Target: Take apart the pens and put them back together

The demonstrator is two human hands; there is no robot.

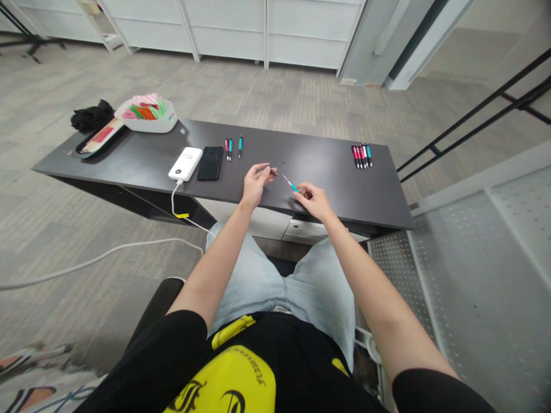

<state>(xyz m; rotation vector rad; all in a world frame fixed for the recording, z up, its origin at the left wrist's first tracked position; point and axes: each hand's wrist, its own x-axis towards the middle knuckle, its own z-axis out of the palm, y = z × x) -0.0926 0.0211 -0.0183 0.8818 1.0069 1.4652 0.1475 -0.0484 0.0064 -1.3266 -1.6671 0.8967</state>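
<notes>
Over the front of the dark desk (318, 155), my left hand (257, 180) is closed on a short black pen part (272, 171), its end pointing right. My right hand (313, 199) pinches a teal pen barrel (295, 187), with a thin refill (287, 179) sticking out toward my left hand. The two pen pieces are apart, with a small gap between them. A tiny metallic piece (284, 162) lies on the desk just beyond. Farther left are a red pen (227, 149) and two teal pens, one of them a teal pen (240, 147) set apart.
Several red and teal pens (361, 156) lie in a row at the right. Left are a black phone (210, 163), a white power bank (185, 164) with a cable (173, 201), a plastic box (150, 123) of colourful items, a dark tray (103, 143) and black cloth (92, 116).
</notes>
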